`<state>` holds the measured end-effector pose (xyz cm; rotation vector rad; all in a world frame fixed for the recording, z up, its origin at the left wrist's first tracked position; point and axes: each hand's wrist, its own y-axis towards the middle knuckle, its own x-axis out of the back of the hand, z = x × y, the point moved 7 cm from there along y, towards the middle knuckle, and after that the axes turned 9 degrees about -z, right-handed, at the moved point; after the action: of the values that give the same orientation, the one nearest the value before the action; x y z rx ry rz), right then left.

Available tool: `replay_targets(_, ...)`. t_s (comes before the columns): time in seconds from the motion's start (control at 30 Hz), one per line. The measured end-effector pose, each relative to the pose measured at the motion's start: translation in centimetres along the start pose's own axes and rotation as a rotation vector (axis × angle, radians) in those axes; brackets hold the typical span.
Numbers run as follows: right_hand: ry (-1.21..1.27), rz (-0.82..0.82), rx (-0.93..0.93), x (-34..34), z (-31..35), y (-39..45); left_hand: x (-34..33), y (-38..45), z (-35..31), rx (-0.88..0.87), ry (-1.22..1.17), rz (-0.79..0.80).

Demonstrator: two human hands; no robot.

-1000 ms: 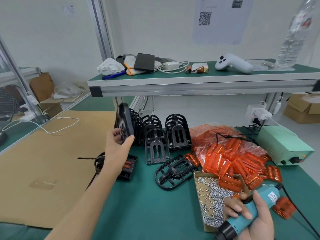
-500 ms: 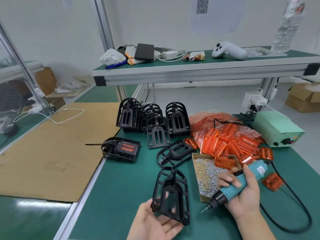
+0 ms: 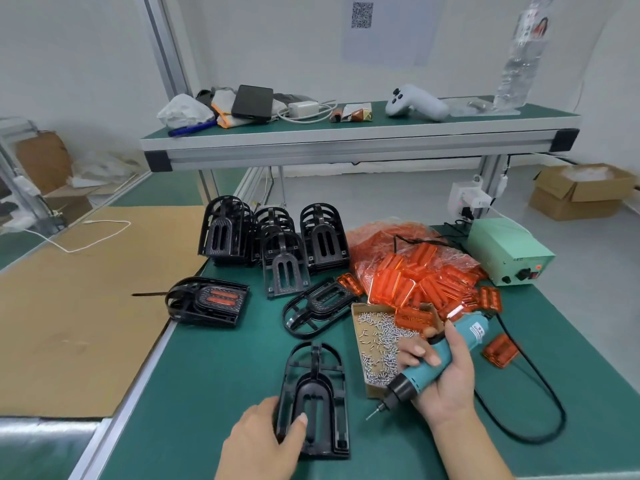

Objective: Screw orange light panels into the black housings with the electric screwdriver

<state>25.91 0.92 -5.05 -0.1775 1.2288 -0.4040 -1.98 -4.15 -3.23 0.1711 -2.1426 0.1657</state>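
At the lower centre of the frame a black housing point(image 3: 317, 400) lies flat on the green table point(image 3: 214, 375); the left hand point(image 3: 261, 441) grips its lower left edge, thumb curled over the frame; at the lower right the right hand point(image 3: 446, 379) is wrapped around the teal screwdriver point(image 3: 433, 363), its bit pointing down and left, just off the housing; above that hand sits a cardboard box of screws point(image 3: 375, 341); at centre right a pile of orange panels point(image 3: 419, 278) spills from a plastic bag; upright black housings point(image 3: 273, 237) stand at mid-frame; one housing fitted with an orange panel point(image 3: 209, 301) lies at centre left, by the table edge; a pale green power box point(image 3: 505, 251) stands at the right.
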Motion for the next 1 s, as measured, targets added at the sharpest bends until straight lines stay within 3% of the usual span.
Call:
replay_targets(0.2, 0.003, -0.016, -0.006, 0.1, 0.0, 0.0, 0.5, 0.8, -1.1, -0.026, 0.294, -0.040)
replay_targets(0.3, 0.004, -0.025, -0.007, 0.2, 0.0, 0.0, 2.1, 2.0, -3.0, -0.123, 0.466, -0.184)
replay_targets(0.37, -0.009, -0.031, 0.005, 0.3, 0.1, 0.0, 2.7, 3.7, -6.0, -0.270, 0.284, -0.273)
replay_targets(0.47, -0.021, -0.037, 0.014, 0.3, 0.1, -0.1, 1.6, 6.8, -12.5, -0.412, -0.108, -0.198)
replay_targets(0.6, -0.016, -0.035, 0.001, 0.3, 0.2, -0.1, -3.1, 10.2, -20.7, -0.584, -0.006, -0.146)
replay_targets(0.73, -0.023, -0.044, 0.001, 0.3, 0.2, 0.0, -7.9, 12.8, -23.7, -0.564, 0.183, -0.091)
replay_targets(1.0, -0.020, -0.052, -0.009, 0.6, 0.0, 0.4, -10.1, 15.3, -23.6, -0.455, 0.185, -0.075)
